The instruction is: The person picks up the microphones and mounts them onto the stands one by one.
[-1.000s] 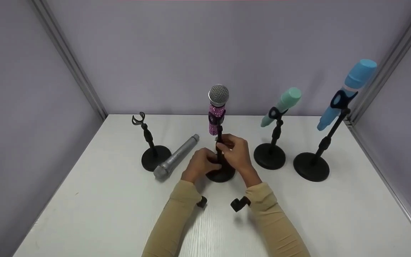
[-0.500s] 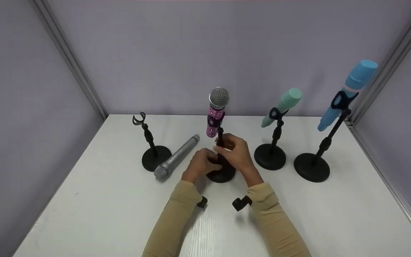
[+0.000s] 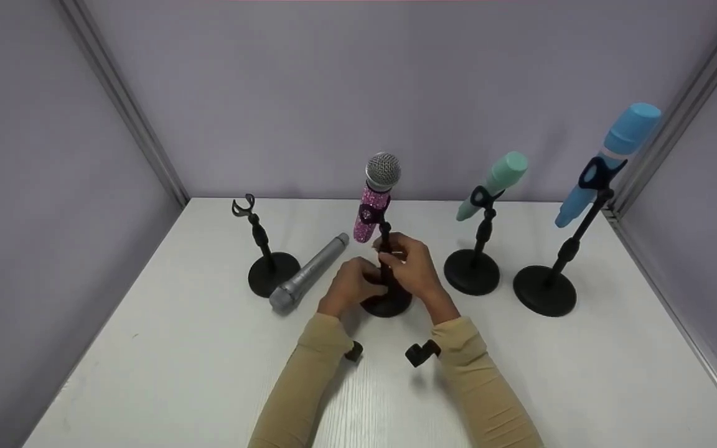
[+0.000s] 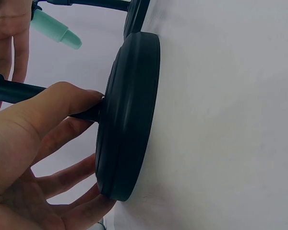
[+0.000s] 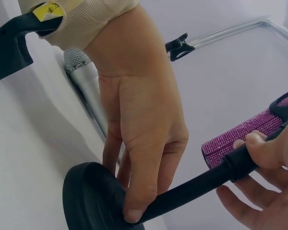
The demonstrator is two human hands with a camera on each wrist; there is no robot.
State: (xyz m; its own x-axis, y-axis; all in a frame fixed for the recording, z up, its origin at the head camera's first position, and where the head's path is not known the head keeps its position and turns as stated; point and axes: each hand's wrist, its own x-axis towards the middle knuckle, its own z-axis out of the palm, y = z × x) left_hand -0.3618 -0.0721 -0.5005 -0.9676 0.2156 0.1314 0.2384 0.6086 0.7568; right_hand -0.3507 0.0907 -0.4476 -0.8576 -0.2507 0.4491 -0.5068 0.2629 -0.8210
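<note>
A pink glittery microphone (image 3: 371, 205) with a silver mesh head leans in the clip of a black desktop microphone stand (image 3: 388, 306), mid-table. My left hand (image 3: 352, 283) grips the stand low down. In the left wrist view its thumb lies along the foot of the pole, with fingers (image 4: 69, 179) around the round base (image 4: 129, 120). Higher up, my right hand (image 3: 413, 264) holds the pole at its collar (image 5: 240, 163) between thumb and fingers, just below the microphone's tail in the right wrist view.
A silver microphone (image 3: 309, 274) lies on the white table (image 3: 196, 373), beside a stand with a bare clip (image 3: 273, 274). To the right stand a mint microphone (image 3: 500, 174) and a blue microphone (image 3: 626, 134), each in its own stand. Panels (image 3: 358, 93) wall the table's back and sides.
The pink microphone's lower end has swung left and slightly down, so it leans more, and its head sits a little lower. Both hands stay at the stand, nearly in place.
</note>
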